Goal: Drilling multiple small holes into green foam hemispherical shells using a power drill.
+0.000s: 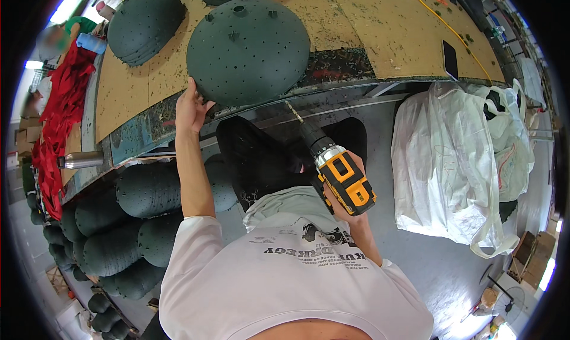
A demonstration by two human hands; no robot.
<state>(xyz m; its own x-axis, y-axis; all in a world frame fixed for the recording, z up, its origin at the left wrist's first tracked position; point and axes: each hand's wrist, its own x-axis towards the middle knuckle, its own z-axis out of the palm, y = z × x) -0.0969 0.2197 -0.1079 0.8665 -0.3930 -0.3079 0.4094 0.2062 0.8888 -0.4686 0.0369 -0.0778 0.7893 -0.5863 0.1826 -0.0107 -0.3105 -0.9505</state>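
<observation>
A dark green dome-shaped shell (249,55) with many small holes and a few short stubs sits at the near edge of the worktable. My left hand (191,109) is at its lower left rim, fingers stretched and thumb apart, touching the edge. In my right hand (344,214) is a yellow and black cordless drill (341,174), gripped by its handle above my lap. Its long bit (293,111) points up and left toward the table edge, just below the dome's lower right rim and apart from it. The drill body hides some of my right fingers.
More domes (145,25) stand stacked at the back left. Several dome stacks (119,236) lie below the table. Shavings litter the tabletop (404,37), where a phone (450,59) and yellow cord (457,36) lie. White sacks (445,162) stand right; a metal bottle (83,160) and red straps (62,102) are left.
</observation>
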